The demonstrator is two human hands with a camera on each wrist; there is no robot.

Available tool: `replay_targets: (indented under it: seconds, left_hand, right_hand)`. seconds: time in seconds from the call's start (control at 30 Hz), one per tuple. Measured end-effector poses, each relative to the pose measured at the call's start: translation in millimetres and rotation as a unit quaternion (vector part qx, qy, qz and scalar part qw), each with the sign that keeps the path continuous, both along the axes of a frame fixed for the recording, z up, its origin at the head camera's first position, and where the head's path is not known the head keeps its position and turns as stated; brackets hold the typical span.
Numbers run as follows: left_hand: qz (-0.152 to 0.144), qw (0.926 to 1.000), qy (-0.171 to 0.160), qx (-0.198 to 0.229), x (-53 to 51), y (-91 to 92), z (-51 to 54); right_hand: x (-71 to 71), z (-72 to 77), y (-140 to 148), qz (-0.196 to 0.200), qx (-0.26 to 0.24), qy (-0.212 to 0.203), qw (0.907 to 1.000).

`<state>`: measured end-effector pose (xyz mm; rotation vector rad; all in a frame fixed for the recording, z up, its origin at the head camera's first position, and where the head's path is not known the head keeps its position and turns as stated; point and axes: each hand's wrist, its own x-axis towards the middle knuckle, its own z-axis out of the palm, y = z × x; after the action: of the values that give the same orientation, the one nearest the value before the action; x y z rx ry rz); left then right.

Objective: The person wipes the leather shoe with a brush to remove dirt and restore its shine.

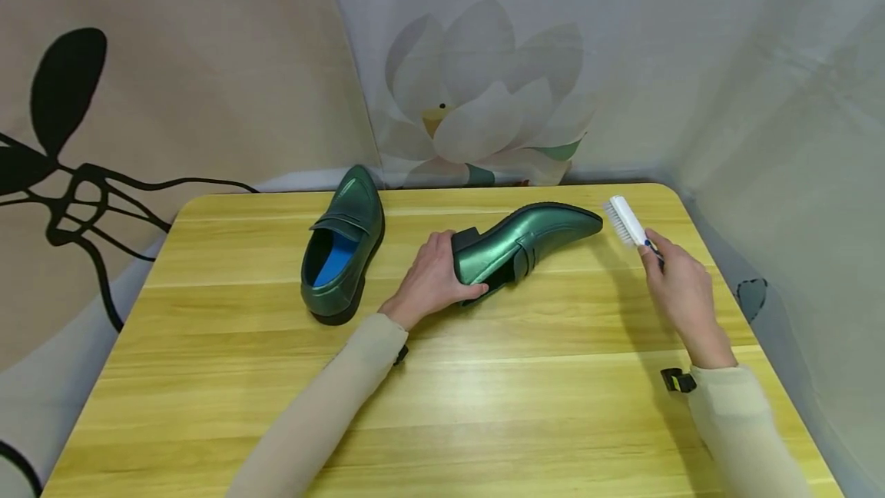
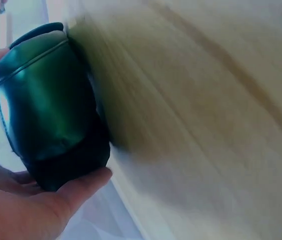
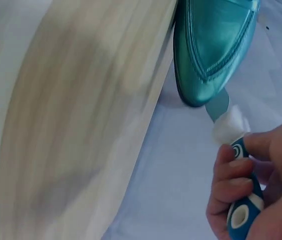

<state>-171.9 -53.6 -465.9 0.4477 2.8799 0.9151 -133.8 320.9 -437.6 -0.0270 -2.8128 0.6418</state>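
Note:
A shiny green loafer [image 1: 553, 233] is tipped on its side, toe to the right, its opening toward the person. My left hand [image 1: 432, 275] grips it round the heel; the left wrist view shows the heel [image 2: 46, 105] between thumb and fingers. In my right hand [image 1: 681, 287] is a brush [image 1: 625, 220] with white bristles, held by its blue and white handle [image 3: 245, 210]. The bristles face left, a short gap from the shoe's toe [image 3: 195, 92]. A matching green loafer [image 1: 343, 244] with a blue insole stands upright left of my left hand.
Both shoes are on a wooden table [image 1: 484, 406] with rounded far corners. Behind its far edge hangs a pale cloth [image 1: 276, 83] printed with a large flower and dark leaves. Another pale cloth [image 1: 795, 137] borders the right side.

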Motion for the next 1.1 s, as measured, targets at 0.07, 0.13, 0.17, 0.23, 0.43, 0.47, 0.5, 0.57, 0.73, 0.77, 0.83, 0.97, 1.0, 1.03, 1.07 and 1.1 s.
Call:
replay_targets:
  seconds: [0.07, 0.13, 0.17, 0.23, 0.43, 0.47, 0.5, 0.57, 0.73, 0.77, 0.83, 0.97, 1.0, 1.03, 1.07, 1.1]
  left_hand:
    - [-0.004, 0.9999, -0.010, -0.008, 0.8, 0.1, 0.9]
    - [-0.008, 0.9996, -0.021, -0.015, 1.8, -0.6, 1.8]
    - [-0.010, 0.9994, -0.027, -0.017, 2.4, -1.2, 1.9]
    - [-0.012, 0.9990, -0.039, -0.020, 3.8, -2.5, 2.0]
    - [-0.013, 0.9978, -0.064, -0.015, 10.0, -7.7, 0.5]
    - [-0.013, 0.9977, -0.065, -0.010, 11.3, -8.5, 0.2]
    - [-0.013, 0.9977, -0.067, -0.006, 12.6, -9.3, -0.1]
    - [-0.010, 0.9976, -0.068, 0.003, 15.3, -10.7, -0.9]
    - [0.003, 0.9990, -0.044, 0.011, 19.1, -12.8, -2.3]
    - [0.006, 0.9992, -0.037, 0.011, 19.3, -12.5, -2.8]
    - [0.011, 0.9996, -0.025, 0.010, 19.5, -11.4, -3.6]
    - [0.011, 0.9997, 0.007, 0.020, 20.2, -8.6, -3.7]
    - [0.009, 0.9995, 0.018, 0.024, 20.3, -7.7, -3.2]
    - [0.005, 0.9992, 0.030, 0.028, 20.5, -6.9, -2.4]
    - [0.000, 0.9987, 0.041, 0.032, 20.6, -5.9, -1.8]
    - [-0.004, 0.9980, 0.051, 0.036, 20.8, -5.0, -1.1]
  right_hand:
    - [-2.2, -2.6, -6, 0.007, -0.001, -0.008, 0.9999]
    - [-3.3, -4.9, -14, 0.017, -0.002, -0.003, 0.9998]
    - [-3.4, -6.0, -18, 0.023, -0.003, 0.004, 0.9997]
    - [-3.5, -6.7, -27, 0.034, -0.002, 0.023, 0.9992]
    - [-4.4, 0.1, -50, 0.057, 0.014, 0.064, 0.9962]
    - [-4.5, 1.1, -52, 0.060, 0.014, 0.063, 0.9961]
    - [-4.5, 2.0, -54, 0.062, 0.011, 0.059, 0.9963]
    - [-5.1, 3.2, -55, 0.060, 0.004, 0.050, 0.9970]
    - [-9.9, 4.7, -55, 0.040, -0.006, 0.038, 0.9985]
    - [-10.8, 5.2, -55, 0.039, -0.004, 0.037, 0.9985]
    - [-11.8, 7.2, -58, 0.045, 0.004, 0.036, 0.9983]
    - [-10.2, 12.5, -67, 0.070, 0.019, 0.040, 0.9965]
    - [-9.0, 13.9, -70, 0.078, 0.023, 0.041, 0.9958]
    - [-7.6, 15.0, -72, 0.085, 0.027, 0.042, 0.9951]
    - [-6.3, 15.8, -73, 0.092, 0.029, 0.044, 0.9943]
    - [-5.0, 16.5, -74, 0.098, 0.032, 0.046, 0.9936]
